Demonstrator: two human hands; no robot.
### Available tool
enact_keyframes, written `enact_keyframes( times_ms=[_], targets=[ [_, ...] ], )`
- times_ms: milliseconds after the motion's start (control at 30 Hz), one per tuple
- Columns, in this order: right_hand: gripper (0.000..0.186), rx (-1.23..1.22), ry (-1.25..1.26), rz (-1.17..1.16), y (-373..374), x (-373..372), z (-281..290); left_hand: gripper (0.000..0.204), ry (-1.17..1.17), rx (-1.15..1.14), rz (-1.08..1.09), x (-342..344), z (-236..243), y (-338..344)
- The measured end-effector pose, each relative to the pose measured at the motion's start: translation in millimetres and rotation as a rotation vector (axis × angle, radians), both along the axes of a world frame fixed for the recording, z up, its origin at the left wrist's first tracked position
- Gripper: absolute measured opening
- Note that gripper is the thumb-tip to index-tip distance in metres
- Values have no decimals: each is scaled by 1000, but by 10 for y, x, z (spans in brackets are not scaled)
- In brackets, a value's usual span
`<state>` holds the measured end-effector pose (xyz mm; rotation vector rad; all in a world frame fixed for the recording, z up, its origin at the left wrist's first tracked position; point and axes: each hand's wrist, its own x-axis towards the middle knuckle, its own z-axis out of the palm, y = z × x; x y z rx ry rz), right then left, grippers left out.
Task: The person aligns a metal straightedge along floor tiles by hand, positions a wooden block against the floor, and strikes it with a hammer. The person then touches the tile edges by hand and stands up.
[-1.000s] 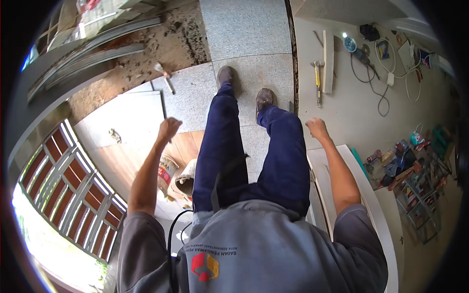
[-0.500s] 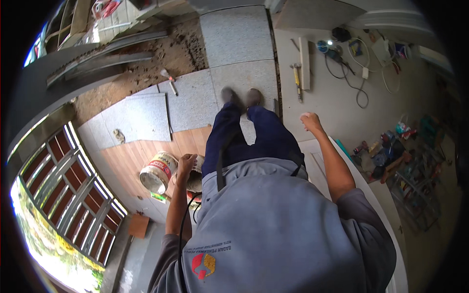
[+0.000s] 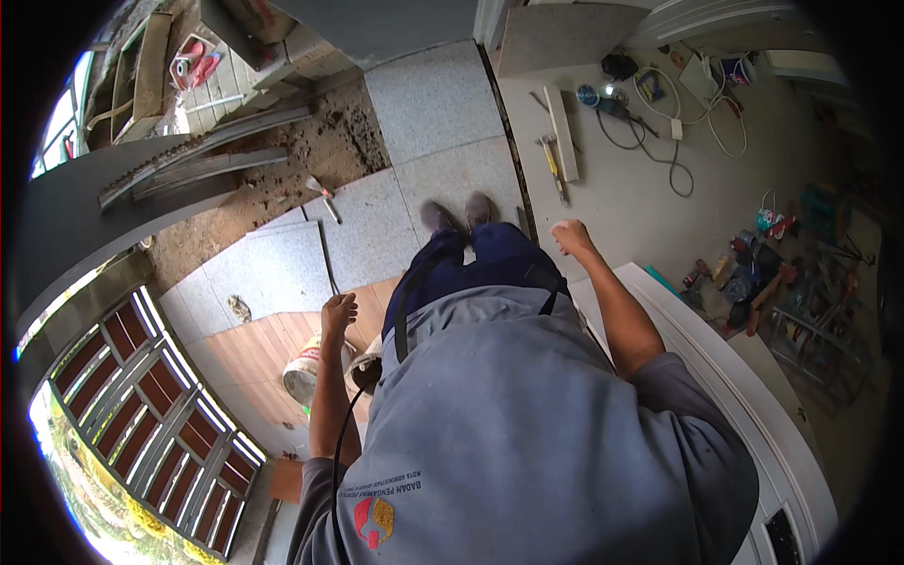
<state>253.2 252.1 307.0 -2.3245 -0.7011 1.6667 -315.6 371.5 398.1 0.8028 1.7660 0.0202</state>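
Left hand (image 3: 339, 313) half-curled, just beside a flat, speckled grey slab (image 3: 282, 264) and a round, smeared bucket (image 3: 300, 384); right hand (image 3: 571, 237) loosely bent too, and whether either pinches anything, I can't tell! Near the right, on smooth pale floor (image 3: 621, 193), lies the yellow-handled hammer (image 3: 554, 169), head pointing away, long axis running back handward beside a squared bar (image 3: 563, 134).

A slatted gate (image 3: 157, 384) is seen at the left; metal bars (image 3: 212, 173) are laid beside a strip of brown earth (image 3: 273, 193). A blue grinder (image 3: 613, 107) (a dark cord (image 3: 692, 179) is looped beside it) is set on the pale floor (image 3: 612, 193); tools (image 3: 753, 273) are heaped farther right.
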Motion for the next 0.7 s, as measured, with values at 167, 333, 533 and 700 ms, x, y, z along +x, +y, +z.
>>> enact_keyframes(
  times_ms=[167, 333, 533, 700],
  targets=[
    [27, 7, 0, -74, -85, 5, 109, 30, -29, 36, 1, 84, -16, 36],
    [25, -7, -40, -123, -122, 8, 198, 30, -57, 19, 8, 102, -52, -112],
    [23, -33, -43, -130, -107, 30, 232, 31, -51, 19, 58, 82, -122, -321],
    [22, -32, -47, -77, 13, 46, 323, 31, -79, 1, 116, 22, -199, -539]
  ],
)
